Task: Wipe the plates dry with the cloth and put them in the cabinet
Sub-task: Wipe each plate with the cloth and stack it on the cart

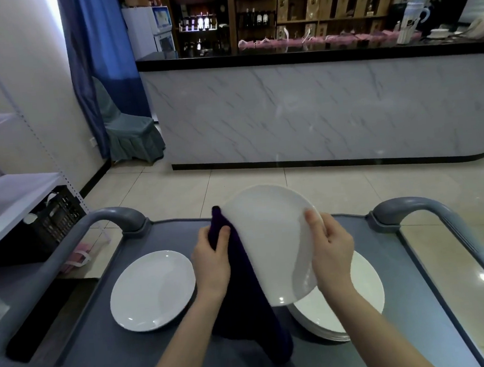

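Fingers [314, 221] of the right hand [333, 251] curl over the right rim of the held plate [269, 239], the thumb lying on its near face, so this hand pinches the rim and carries the plate. The left hand [212, 262] is closed on a bunch of the dark cloth [245, 300], thumb on the near side, pressing it against the plate's left edge; the rest of the cloth hangs down from that hand to the cart top [168, 362]. The plate is lifted clear of the cart and tilted, its face turned toward the person, its left rim touching the cloth and its lower rim hanging above the stack of plates [359, 299] at the right. It lies directly between the 2 hands, right of the cloth hand and left of the holding hand. The left hand is the one already on the cloth, so the wiping stroke probably runs from the left rim rightward across the face, while the right hand steadies or turns the plate. 1 single plate [153, 290] lies flat on the cart just left of the left hand, apart from the stack. No cabinet for the plates can be identified with certainty here. The wet rim held by so few fingers could slip under a firm wipe.
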